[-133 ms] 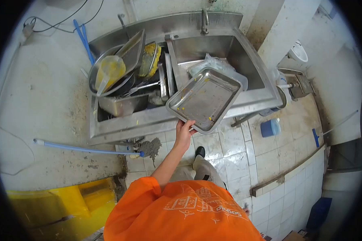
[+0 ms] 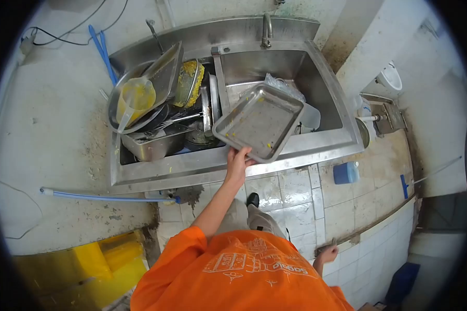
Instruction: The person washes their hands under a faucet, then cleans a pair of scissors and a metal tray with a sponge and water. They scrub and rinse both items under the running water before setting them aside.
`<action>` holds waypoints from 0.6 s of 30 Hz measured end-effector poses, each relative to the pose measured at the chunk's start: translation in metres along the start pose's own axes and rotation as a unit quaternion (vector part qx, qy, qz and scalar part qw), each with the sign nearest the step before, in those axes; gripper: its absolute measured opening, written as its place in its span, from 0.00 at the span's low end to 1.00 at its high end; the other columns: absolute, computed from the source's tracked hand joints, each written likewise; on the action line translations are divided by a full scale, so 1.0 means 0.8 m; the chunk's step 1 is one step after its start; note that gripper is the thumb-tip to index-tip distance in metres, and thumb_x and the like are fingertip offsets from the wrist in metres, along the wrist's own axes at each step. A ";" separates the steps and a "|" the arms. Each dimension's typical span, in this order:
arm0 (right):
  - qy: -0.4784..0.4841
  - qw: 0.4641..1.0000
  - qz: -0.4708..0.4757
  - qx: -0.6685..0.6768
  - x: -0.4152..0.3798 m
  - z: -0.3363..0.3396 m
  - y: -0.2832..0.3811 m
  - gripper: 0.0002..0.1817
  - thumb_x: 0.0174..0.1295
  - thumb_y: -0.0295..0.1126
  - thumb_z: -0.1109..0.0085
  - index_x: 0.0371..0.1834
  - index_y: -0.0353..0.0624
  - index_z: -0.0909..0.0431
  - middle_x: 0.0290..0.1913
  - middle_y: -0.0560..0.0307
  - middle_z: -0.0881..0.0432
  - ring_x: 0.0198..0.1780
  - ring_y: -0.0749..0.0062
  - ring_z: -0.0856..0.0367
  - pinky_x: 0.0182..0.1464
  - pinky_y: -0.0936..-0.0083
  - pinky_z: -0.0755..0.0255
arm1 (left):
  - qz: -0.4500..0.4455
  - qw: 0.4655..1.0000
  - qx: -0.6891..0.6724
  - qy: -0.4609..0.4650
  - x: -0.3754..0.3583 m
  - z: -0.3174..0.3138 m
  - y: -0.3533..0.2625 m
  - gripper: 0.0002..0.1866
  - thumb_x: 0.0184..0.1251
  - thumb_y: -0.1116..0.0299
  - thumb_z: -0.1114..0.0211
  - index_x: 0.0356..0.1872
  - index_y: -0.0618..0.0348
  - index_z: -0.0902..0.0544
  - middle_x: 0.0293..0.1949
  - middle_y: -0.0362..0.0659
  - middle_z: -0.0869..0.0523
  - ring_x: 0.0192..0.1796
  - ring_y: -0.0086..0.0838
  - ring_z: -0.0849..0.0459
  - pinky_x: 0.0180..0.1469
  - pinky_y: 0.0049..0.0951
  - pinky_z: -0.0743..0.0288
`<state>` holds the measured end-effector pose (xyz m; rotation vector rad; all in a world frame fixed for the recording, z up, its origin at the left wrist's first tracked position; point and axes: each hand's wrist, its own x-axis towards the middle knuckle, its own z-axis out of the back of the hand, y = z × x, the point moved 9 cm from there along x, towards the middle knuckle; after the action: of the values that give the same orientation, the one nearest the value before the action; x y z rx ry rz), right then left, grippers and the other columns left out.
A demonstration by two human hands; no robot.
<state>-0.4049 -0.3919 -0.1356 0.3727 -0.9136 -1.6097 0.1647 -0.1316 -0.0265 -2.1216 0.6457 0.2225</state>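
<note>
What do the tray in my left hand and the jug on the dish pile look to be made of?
Tray: probably stainless steel, dull grey sheen, food bits on it. Jug: likely translucent plastic, since yellow shows through its cloudy wall.

The steel sink [image 2: 228, 155] carries crowded metal pans [image 2: 153, 149] in its left basin [image 2: 125, 157]; a clear bag [image 2: 285, 89] and whitish container [image 2: 311, 117] lie in its right basin [image 2: 324, 83].

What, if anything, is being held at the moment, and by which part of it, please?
The left hand holds a rectangular metal tray by the rim of its near edge.
</note>
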 end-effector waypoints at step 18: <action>0.233 0.907 -0.014 0.350 0.062 -0.258 0.483 0.09 0.69 0.31 0.57 0.30 0.40 0.32 0.22 0.58 0.27 0.25 0.77 0.28 0.29 0.80 0.30 | 0.073 0.984 -0.104 -0.124 0.391 -0.001 0.138 0.24 0.59 0.75 0.42 0.57 0.63 0.37 0.50 0.53 0.27 0.52 0.46 0.23 0.48 0.42 0.18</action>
<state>-0.0125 -0.5131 0.0253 1.2185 -1.0821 -1.0858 0.3719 -0.2993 -0.2237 -2.1976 0.6533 0.6505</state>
